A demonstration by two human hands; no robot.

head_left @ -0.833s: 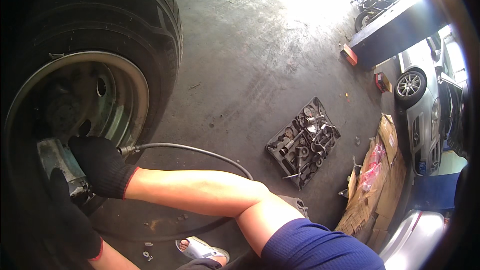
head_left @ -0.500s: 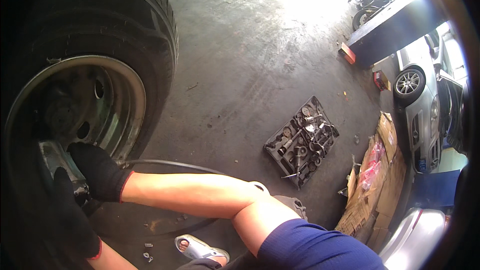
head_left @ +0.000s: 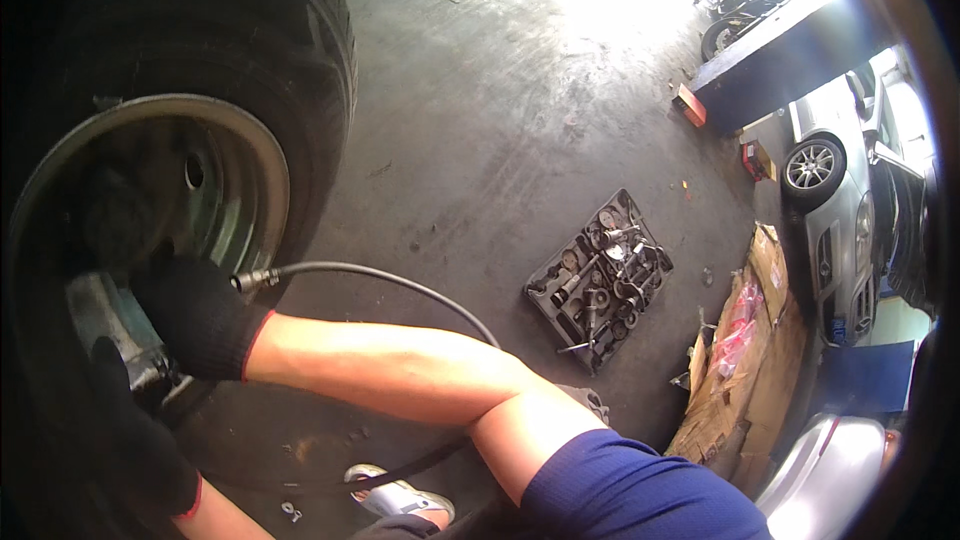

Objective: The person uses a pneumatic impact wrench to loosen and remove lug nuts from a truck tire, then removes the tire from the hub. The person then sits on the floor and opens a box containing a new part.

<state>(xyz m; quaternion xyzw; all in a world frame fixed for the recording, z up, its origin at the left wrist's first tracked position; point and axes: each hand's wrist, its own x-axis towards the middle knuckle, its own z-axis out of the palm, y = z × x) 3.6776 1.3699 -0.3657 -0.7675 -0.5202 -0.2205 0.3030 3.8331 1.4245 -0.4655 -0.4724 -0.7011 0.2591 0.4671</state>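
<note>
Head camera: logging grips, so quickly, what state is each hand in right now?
Left hand: touching the metal tool; too dark to tell open or closed.
Right hand: closed, holding that tool, hose beside it.

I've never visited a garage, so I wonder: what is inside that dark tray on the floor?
Inside the tray lie metal parts, including round discs and rod-like pieces. They hide much of its bottom; what is beneath them cannot be seen.

Both hands (head_left: pixel 190 308) wear black knit gloves (head_left: pixel 150 465) with red-edged cuffs (head_left: pixel 234 342). The short sleeve (head_left: pixel 640 485) is navy and finely textured. Below dark trousers (head_left: pixel 402 528) shows a white sandal (head_left: pixel 398 498).
</note>
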